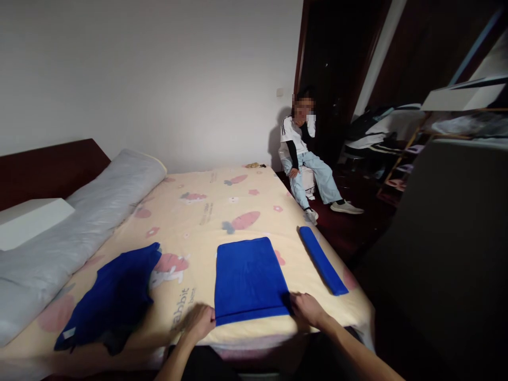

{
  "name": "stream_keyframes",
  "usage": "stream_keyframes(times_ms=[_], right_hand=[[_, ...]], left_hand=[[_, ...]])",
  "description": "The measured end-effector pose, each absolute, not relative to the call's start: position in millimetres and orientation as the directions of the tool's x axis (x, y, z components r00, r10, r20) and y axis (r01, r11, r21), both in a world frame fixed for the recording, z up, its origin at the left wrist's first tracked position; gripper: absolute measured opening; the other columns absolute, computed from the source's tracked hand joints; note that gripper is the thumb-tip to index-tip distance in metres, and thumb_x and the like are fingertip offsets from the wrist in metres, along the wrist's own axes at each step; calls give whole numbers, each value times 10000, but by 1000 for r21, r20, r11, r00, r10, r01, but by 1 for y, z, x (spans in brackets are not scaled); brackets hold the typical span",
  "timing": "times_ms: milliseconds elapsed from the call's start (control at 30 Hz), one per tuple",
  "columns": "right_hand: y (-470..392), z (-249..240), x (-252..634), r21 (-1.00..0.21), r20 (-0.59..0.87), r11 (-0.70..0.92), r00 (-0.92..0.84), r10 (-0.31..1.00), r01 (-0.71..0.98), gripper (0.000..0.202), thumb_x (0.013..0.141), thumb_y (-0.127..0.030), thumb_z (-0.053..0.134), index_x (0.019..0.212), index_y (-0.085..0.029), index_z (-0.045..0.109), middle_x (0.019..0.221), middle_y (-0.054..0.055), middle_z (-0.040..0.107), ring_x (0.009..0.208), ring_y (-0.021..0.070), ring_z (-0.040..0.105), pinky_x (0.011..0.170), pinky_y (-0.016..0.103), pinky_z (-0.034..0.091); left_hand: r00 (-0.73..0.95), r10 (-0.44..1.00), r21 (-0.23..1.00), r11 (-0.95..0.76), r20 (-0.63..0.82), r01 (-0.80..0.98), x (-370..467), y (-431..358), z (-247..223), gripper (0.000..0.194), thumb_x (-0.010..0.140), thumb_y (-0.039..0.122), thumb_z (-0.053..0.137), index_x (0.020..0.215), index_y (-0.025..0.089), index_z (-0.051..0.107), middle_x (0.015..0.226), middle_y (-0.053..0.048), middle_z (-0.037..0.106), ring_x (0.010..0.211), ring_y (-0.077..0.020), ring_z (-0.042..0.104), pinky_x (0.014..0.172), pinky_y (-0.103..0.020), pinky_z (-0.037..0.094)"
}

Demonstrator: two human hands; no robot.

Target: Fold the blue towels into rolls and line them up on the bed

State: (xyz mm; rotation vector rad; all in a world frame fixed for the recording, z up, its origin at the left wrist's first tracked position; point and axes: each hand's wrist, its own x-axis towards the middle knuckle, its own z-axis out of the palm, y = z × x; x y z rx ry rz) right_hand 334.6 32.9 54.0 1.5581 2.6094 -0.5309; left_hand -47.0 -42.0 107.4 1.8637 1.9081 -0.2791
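Note:
A blue cloth [250,275] lies flat on the bed in a near rectangle, with a narrow folded strip along its near edge. My left hand [203,321] is closed on its near left corner. At the near right corner, my right hand [307,309] pinches the same cloth. To the right lies a long, narrow blue folded cloth [322,260]. A crumpled blue cloth [115,296] with a small white label is spread at the left.
The bed [198,211] has a patterned yellow sheet. A long grey bolster [103,211] and a white box [35,219] lie at the left. A seated person [304,153] is beyond the bed's right side. Shelves and a dark surface stand at the right.

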Motion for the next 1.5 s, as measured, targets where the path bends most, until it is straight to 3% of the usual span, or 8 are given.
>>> stream_keyframes(times_ms=[400, 633, 800, 933, 1067, 1300, 1400, 1500], right_hand=[[30, 59, 331, -203, -250, 431, -472, 845, 879, 414, 802, -138, 474, 1199, -123, 592, 1097, 171, 691, 1023, 289, 643, 883, 361, 428], [30, 59, 333, -172, -289, 397, -432, 854, 901, 355, 840, -187, 474, 1161, -150, 619, 1078, 158, 706, 986, 285, 664, 840, 348, 444], [30, 57, 336, -149, -319, 385, -412, 853, 911, 362, 882, -241, 445, 1198, -163, 606, 1091, 156, 708, 1004, 280, 666, 828, 344, 454], [30, 57, 335, -123, -335, 380, -399, 853, 917, 328, 883, -242, 448, 1133, -147, 639, 1060, 173, 714, 984, 296, 672, 811, 359, 462], [28, 66, 332, -96, -319, 402, -410, 854, 911, 300, 883, -231, 452, 1097, -160, 650, 1069, 166, 712, 980, 286, 670, 823, 354, 455], [20, 107, 290, -76, -198, 439, -445, 873, 895, 345, 875, -113, 347, 1084, -132, 621, 1035, 184, 695, 975, 264, 656, 866, 367, 412], [2, 112, 247, -146, -163, 519, -538, 827, 842, 266, 891, -204, 407, 1039, -180, 627, 1031, 132, 703, 978, 252, 652, 875, 349, 411], [-21, 101, 199, -206, -169, 558, -591, 789, 804, 223, 877, -295, 477, 997, -202, 639, 951, 92, 727, 867, 246, 685, 752, 314, 447]], left_hand=[[-47, 917, 138, 110, -396, 984, -37, -40, 105, 269, 703, 60, 498, 888, 215, 618, 892, -8, 678, 845, -134, 609, 705, -216, 390], [35, 925, 158, 27, -379, 987, -20, -45, 111, 359, 712, -5, 404, 829, 238, 640, 996, -21, 647, 910, -121, 592, 798, -225, 397], [16, 924, 120, 33, -383, 992, -14, -43, 110, 211, 789, 182, 501, 866, 223, 694, 1078, -71, 673, 1066, -194, 593, 950, -297, 404], [-38, 930, 81, 72, -367, 994, -4, -45, 103, 404, 886, 435, 416, 1037, 186, 696, 1268, -132, 628, 1255, -271, 505, 1082, -398, 331], [-104, 924, 66, 138, -368, 988, 6, -46, 93, 486, 895, 449, 399, 1197, 148, 634, 1366, -174, 560, 1297, -308, 473, 1109, -459, 300], [-136, 925, 103, 183, -356, 978, 7, -43, 84, 479, 878, 474, 420, 1147, 158, 660, 1308, -181, 599, 1245, -312, 514, 1090, -484, 302], [-130, 926, 102, 177, -355, 979, 4, -41, 83, 485, 874, 499, 412, 1108, 164, 674, 1227, -178, 642, 1208, -316, 536, 1055, -484, 332], [-124, 928, 91, 166, -352, 982, 3, -41, 83, 467, 869, 499, 422, 1091, 178, 678, 1189, -170, 659, 1190, -312, 548, 1031, -475, 353]])
